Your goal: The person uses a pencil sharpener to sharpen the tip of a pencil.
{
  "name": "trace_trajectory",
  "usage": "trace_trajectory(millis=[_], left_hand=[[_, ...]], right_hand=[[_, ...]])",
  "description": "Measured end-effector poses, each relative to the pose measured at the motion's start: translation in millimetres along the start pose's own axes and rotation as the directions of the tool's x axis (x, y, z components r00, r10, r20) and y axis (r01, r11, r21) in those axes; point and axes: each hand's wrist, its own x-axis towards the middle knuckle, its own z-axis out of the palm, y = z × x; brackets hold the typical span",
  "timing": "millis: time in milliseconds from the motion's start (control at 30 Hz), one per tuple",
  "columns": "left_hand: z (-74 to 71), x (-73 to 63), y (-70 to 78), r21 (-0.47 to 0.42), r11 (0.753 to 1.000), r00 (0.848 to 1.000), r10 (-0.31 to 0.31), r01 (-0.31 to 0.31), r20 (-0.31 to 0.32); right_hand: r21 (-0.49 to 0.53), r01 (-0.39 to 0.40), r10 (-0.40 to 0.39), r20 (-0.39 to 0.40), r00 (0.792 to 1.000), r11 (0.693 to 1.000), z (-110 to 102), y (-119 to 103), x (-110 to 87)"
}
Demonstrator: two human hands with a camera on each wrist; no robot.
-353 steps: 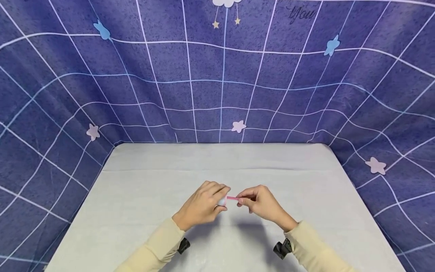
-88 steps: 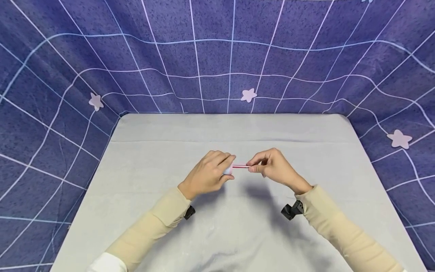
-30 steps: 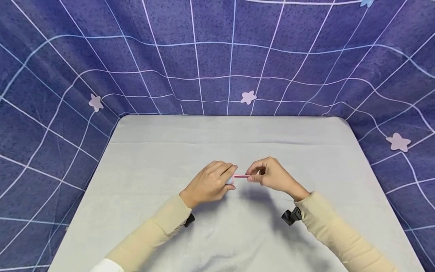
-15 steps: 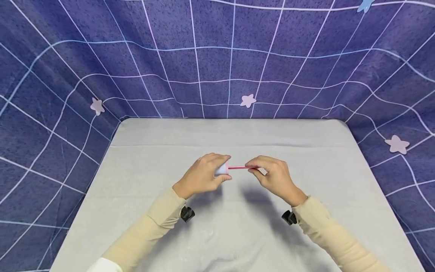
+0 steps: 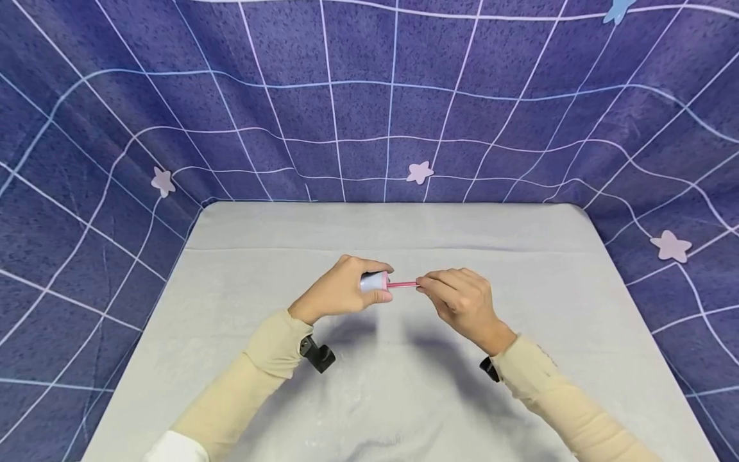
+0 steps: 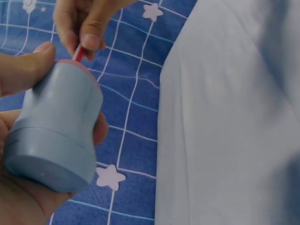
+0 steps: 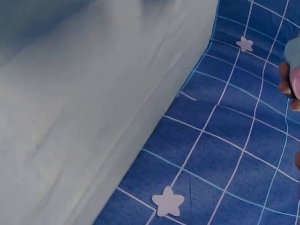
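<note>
My left hand [image 5: 337, 290] grips a light-blue, waisted pencil sharpener [image 5: 373, 281] with a pink rim, held above the white table. The left wrist view shows the sharpener's rounded blue body [image 6: 56, 122] lying in the palm, the thumb along its upper part. A thin pink-red pencil [image 5: 402, 284] runs from the pink end to my right hand [image 5: 462, 301]. The thumb and fingers of that hand pinch the pencil, hiding its far end. In the right wrist view only part of the blue body and a few fingers [image 7: 284, 79] show at the right edge.
A white-covered table [image 5: 369, 231] lies beneath both hands, which cast shadows on it. Dark-blue curtain [image 5: 369, 109] with grid lines and stars encloses the back and sides. Black wrist cameras [image 5: 317, 354] sit at the cuffs.
Over the last second my right hand has rolled over around the pencil, its knuckles now facing up. The left hand has shifted slightly left and turned, showing more of the sharpener.
</note>
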Motion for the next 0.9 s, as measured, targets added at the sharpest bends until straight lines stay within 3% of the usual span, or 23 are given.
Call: trace_trajectory(millis=[100, 167, 233, 300, 367, 467, 533, 567, 633, 667, 700, 733, 767, 900], left_hand=[[1.6, -4.6, 0.3, 0.016, 1.000, 1.000, 0.013, -0.013, 0.000], [5.1, -7.7, -0.6, 0.045, 0.999, 0.999, 0.030, -0.029, -0.015], [9.9, -11.1, -1.7, 0.087, 0.994, 0.997, 0.063, -0.060, -0.036], [17.0, -14.2, -3.7, 0.140, 0.986, 0.991, 0.104, -0.093, -0.078], [25.0, -17.4, -5.9, 0.192, 0.974, 0.982, 0.144, -0.119, -0.120], [36.3, -20.3, -8.6, 0.246, 0.955, 0.962, 0.213, -0.168, -0.170], [41.4, -21.2, -9.4, 0.305, 0.928, 0.941, 0.280, -0.215, -0.190], [42.9, -21.7, -9.6, 0.335, 0.911, 0.928, 0.316, -0.239, -0.197], [45.0, -21.8, -10.3, 0.394, 0.875, 0.903, 0.380, -0.281, -0.200], [45.3, -21.7, -10.9, 0.422, 0.857, 0.893, 0.404, -0.294, -0.198], [45.0, -21.7, -11.1, 0.444, 0.844, 0.887, 0.419, -0.302, -0.194], [44.3, -21.6, -11.6, 0.457, 0.836, 0.885, 0.426, -0.304, -0.189], [43.1, -21.6, -12.0, 0.462, 0.833, 0.885, 0.427, -0.305, -0.185], [34.4, -19.7, -10.4, 0.469, 0.832, 0.902, 0.404, -0.295, -0.149]], right_hand=[[0.104, -0.027, 0.020, 0.066, 0.998, 0.994, -1, -3, -0.1], [0.179, -0.090, 0.066, 0.136, 0.988, 0.980, -3, -5, 0.3], [0.228, -0.187, 0.137, 0.220, 0.966, 0.956, -5, -7, 1.5], [0.257, -0.323, 0.236, 0.318, 0.918, 0.911, -9, -9, 4.7], [0.273, -0.492, 0.345, 0.446, 0.826, 0.826, -11, -9, 8.3], [0.253, -0.718, 0.454, 0.628, 0.632, 0.649, -16, -6, 11.9], [0.229, -0.828, 0.482, 0.721, 0.498, 0.512, -17, -2, 11.5], [0.220, -0.865, 0.484, 0.754, 0.445, 0.452, -17, 0, 10.8], [0.203, -0.910, 0.486, 0.792, 0.370, 0.363, -17, 3, 9.3], [0.197, -0.920, 0.486, 0.801, 0.350, 0.338, -16, 4, 8.7], [0.196, -0.925, 0.486, 0.805, 0.341, 0.325, -17, 5, 8.6], [0.193, -0.924, 0.488, 0.803, 0.343, 0.331, -16, 5, 8.7], [0.195, -0.916, 0.490, 0.795, 0.357, 0.351, -15, 5, 9.1], [0.198, -0.847, 0.508, 0.725, 0.465, 0.493, -15, 3, 8.3]])
